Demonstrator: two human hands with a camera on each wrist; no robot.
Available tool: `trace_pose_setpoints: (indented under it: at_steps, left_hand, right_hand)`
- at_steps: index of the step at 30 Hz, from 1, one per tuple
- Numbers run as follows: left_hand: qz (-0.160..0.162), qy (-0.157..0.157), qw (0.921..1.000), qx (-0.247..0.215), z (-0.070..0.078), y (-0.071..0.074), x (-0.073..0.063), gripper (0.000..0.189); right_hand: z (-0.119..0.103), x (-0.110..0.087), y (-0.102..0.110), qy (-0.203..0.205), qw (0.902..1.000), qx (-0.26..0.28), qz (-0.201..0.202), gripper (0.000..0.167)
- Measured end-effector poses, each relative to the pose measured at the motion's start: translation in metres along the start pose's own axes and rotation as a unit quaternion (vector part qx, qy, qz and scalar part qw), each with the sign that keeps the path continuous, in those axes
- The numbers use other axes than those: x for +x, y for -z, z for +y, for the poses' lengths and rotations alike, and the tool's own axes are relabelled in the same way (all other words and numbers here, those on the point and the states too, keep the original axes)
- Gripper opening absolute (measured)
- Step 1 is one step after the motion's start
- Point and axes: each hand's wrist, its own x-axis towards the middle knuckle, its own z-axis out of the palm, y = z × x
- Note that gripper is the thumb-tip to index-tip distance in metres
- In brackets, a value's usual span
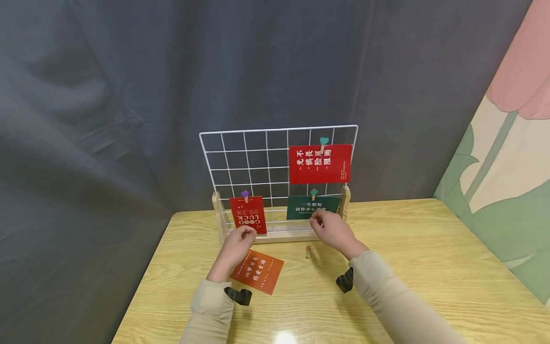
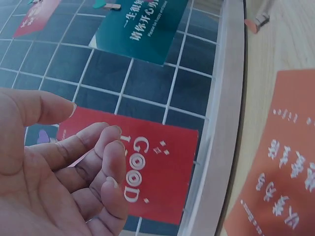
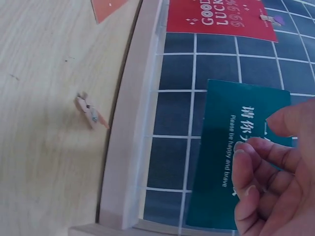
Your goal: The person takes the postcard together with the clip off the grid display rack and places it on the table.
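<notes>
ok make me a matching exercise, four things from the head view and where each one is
Things
1. orange card
2. green card
3. purple clip
4. wide red card

Places
A. upper right of the wire grid
B. top edge of the GOOD LUCK card
C. flat on the table
D. lower right of the wire grid

Pairs: 1-C, 2-D, 3-B, 4-A

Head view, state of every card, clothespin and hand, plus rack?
Wire rack: standing
Upper red card: clipped on
GOOD LUCK card: clipped on, upside down
Green card: clipped on
Orange card: flat, unclipped
Purple clothespin: clamped
Upper teal clothespin: clamped
Lower teal clothespin: clamped
Orange clothespin: loose
Left hand: fingers bent, empty
Right hand: fingers bent, empty
</notes>
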Motion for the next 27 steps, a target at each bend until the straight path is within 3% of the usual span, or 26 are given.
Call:
trace_pose_setpoints:
  at_steps: [19, 27]
  left_hand:
    - [-0.040, -0.020, 0.9990, -0.011, 0.037, -0.013, 0.013, 0.025]
    - [-0.038, -0.040, 0.9984, -0.003, 0.045, -0.019, 0.020, 0.025]
  right_hand:
    - [-0.008, 0.002, 0.028, 0.006, 0.9996, -0.002, 0.028, 0.020]
    - [-0.012, 0.002, 0.037, 0.005, 0.9994, -0.008, 0.033, 0.020]
